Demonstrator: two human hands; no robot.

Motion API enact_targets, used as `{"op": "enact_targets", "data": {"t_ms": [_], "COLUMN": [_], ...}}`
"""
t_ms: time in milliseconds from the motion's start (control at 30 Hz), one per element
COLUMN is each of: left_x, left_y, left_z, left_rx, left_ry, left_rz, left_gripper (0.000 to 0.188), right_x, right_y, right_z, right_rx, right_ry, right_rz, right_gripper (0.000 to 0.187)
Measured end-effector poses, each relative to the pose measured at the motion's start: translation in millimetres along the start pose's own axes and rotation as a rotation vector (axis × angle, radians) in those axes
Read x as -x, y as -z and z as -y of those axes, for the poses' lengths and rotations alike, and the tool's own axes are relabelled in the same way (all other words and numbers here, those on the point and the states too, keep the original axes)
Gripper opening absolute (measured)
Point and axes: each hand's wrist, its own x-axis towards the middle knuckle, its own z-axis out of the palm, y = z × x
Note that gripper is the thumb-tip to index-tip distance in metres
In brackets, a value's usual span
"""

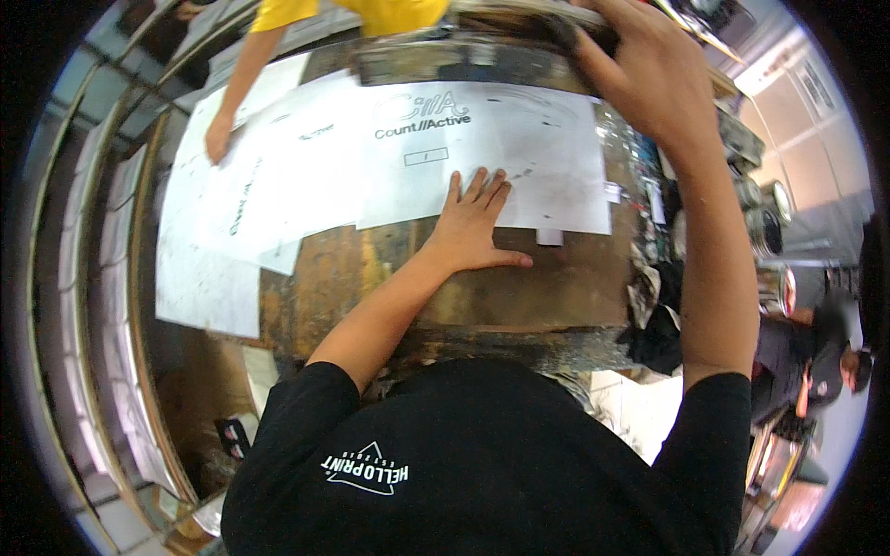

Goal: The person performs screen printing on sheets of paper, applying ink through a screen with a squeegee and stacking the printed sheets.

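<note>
My left hand point(471, 232) lies flat, fingers spread, on the lower edge of a white printed sheet point(565, 157); the thumb rests off the sheet on the stained brown tabletop point(547, 287). Dark lettering and a small outlined box show on the sheet. At the upper right, my right hand point(654, 69) is closed on the edge of a raised, ink-stained frame point(519, 65), which is blurred and partly cut off by the view. More printed sheets point(209, 278) overlap at the left. A co-worker's hand point(219, 139) touches them there.
A co-worker in a yellow shirt point(394, 14) stands across the table. Racks with stacked shelves point(134, 306) run along the left. Dark rags point(656, 320) lie at the table's right edge, near several cans point(762, 232). Another person point(820, 371) is farther right.
</note>
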Motion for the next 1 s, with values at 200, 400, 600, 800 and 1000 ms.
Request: {"op": "enact_targets", "data": {"t_ms": [200,400,600,800,1000], "left_x": [-61,-73,-75,-69,-2], "left_y": [-40,-55,-47,-31,88], "left_z": [-77,-106,-110,-105,13], "left_rx": [0.085,0.104,0.121,0.159,1.101], "left_ry": [-0.186,-0.257,-0.303,-0.358,0.455], "left_rz": [-0.018,-0.127,-0.071,-0.303,-0.620], "left_gripper": [0.130,0.128,0.126,0.116,0.096], "right_x": [-5,-8,-32,-24,13], "right_y": [22,22,45,30,8], "right_z": [13,6,12,11,12], "right_rx": [-0.096,-0.163,-0.181,-0.129,-0.038], "right_ry": [-0.056,-0.083,-0.237,-0.177,-0.095], "right_rz": [0.151,0.118,0.420,0.332,0.247], "right_gripper": [0.048,0.050,0.048,0.044,0.035]}}
